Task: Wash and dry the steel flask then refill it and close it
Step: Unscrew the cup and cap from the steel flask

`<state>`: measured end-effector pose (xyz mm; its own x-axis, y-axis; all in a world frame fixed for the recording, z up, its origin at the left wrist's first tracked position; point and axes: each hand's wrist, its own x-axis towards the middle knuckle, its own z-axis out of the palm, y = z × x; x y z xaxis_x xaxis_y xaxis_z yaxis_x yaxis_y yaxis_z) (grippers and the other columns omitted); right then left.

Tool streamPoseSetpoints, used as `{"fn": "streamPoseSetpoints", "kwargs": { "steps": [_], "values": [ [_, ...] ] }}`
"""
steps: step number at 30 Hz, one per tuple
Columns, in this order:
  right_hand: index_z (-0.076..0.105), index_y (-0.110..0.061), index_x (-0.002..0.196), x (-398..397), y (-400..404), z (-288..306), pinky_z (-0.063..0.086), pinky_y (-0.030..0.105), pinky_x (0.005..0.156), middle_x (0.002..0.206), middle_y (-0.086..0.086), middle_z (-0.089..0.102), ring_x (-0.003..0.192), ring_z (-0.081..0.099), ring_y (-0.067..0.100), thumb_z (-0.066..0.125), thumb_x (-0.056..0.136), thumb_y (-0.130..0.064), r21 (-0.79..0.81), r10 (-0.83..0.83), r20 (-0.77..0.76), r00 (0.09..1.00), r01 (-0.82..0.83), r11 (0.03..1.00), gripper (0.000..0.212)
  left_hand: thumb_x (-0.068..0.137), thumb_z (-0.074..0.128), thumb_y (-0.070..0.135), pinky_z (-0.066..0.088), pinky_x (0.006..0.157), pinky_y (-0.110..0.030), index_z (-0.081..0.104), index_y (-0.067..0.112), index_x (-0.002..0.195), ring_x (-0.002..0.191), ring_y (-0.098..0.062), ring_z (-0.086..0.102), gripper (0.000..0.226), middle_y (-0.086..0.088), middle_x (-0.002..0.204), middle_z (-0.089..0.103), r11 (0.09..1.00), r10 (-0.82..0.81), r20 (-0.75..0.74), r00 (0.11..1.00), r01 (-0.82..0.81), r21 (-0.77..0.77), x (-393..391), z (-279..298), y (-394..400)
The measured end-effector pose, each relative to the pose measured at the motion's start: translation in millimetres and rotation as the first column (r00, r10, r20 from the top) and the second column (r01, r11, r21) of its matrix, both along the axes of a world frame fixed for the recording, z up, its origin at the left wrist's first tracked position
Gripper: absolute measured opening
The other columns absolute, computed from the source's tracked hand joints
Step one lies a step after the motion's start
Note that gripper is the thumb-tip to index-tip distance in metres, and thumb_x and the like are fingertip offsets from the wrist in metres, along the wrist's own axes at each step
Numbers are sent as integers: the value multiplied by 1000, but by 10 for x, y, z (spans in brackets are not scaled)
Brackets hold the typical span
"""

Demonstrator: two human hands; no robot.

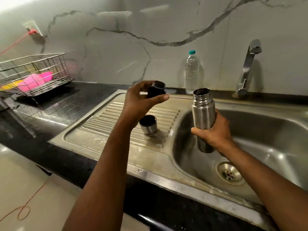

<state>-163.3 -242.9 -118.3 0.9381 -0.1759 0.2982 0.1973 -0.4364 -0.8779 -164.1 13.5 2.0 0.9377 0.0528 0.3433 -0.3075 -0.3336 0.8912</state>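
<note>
Flask open and in 2 parts over the sink, washing apparently not begun or only just so.

Nearest, right hand wrapped round the lower body of the steel flask, held upright over the left edge of the sink basin, threaded mouth bare and uncapped. Beside it, on the ribbed drainboard near the basin edge, steel cup lid standing mouth up, already off. Further back, left hand raised above the drainboard, pinching the black inner stopper between thumb and fingers, clear of the flask. At the back edge, water bottle standing capped, likely for the refill; tap at the back right corner, no water visibly running. Judged: opening done; washing, drying, refilling and closing all left to do.
</note>
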Motion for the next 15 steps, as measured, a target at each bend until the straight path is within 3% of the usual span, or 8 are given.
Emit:
{"fn": "streamPoseSetpoints", "kwargs": {
  "steps": [2,6,11,15],
  "values": [
    [56,-24,132,8,0,-7,52,34,85,113,-3,65,100,65,19,99,56,-27,-3,7,2,1000,-7,1000,88,68,98,21,61,86,-19,73,18,123,97,-6,77,60,5,114,76,997,72,-56,996,-71,16,-86,-99,263],
    [56,-22,134,2,11,-13,52,35,87,116,1,65,102,65,21,99,56,-27,-7,12,3,1000,-12,1000,89,68,98,20,53,88,-23,75,20,115,104,-5,70,52,8,107,76,964,204,-101,974,-182,195,-290,-399,718],
    [53,-22,137,-22,30,3,48,32,85,114,-3,60,102,61,19,99,58,-23,-25,37,-16,999,-38,999,91,58,101,10,61,96,-47,79,18,104,96,-21,78,51,-1,96,82,959,258,-271,927,-212,189,-387,-695,1030],
    [52,-23,137,-38,40,11,49,31,85,115,-4,61,102,61,17,99,58,-24,-37,31,-25,999,-32,999,92,50,102,24,62,92,-46,81,17,96,92,-23,78,51,-1,87,81,948,260,-288,922,-186,258,-352,-790,1009]
  ]
}}
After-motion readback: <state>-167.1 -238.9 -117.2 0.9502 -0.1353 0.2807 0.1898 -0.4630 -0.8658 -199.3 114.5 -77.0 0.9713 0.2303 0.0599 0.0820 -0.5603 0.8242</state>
